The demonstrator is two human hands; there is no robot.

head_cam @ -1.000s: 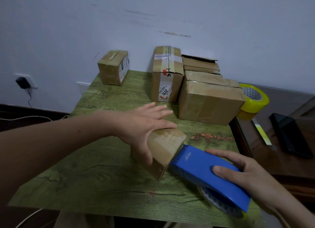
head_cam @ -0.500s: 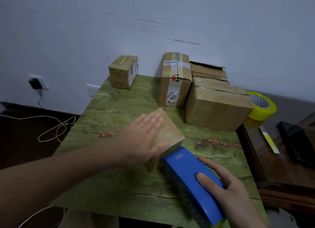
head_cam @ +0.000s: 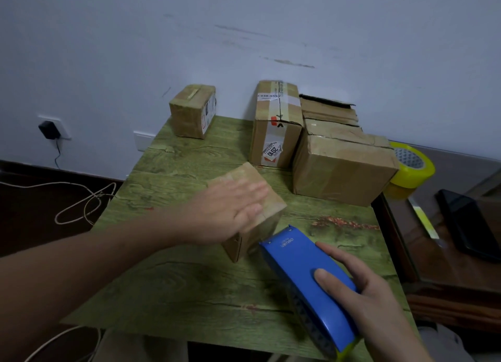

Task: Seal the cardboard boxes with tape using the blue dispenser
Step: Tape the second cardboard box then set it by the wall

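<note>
Five boxes are seen on a green table. At the far left a black plug is set in a socket on the wall, and a pale cord is looped on the floor below it. At the table's back left corner a small box is stood alone, well apart from the rest.

Nearer the front, the left hand is laid flat on top of the near box — fingers straight and together, somewhat blurred, pressed on the cardboard rather than wrapped round it. That box is set at an angle near the middle of the table, with one corner turned toward the wall.

Behind it a tall box with white labels and a split along its top seam is stood upright. Just beside its right side a large box is placed, and behind that an open box is partly hidden.

The blue dispenser is held low over the table's front right, with its toothed nose just beside the lower right side of the near box; whether contact is made cannot be told. The right hand is clamped on the dispenser's rear — thumb on top, fingers curled over the far side.

Past the table's right edge a yellow tape roll is rested on a dark surface, and a flat black device is laid further right.
</note>
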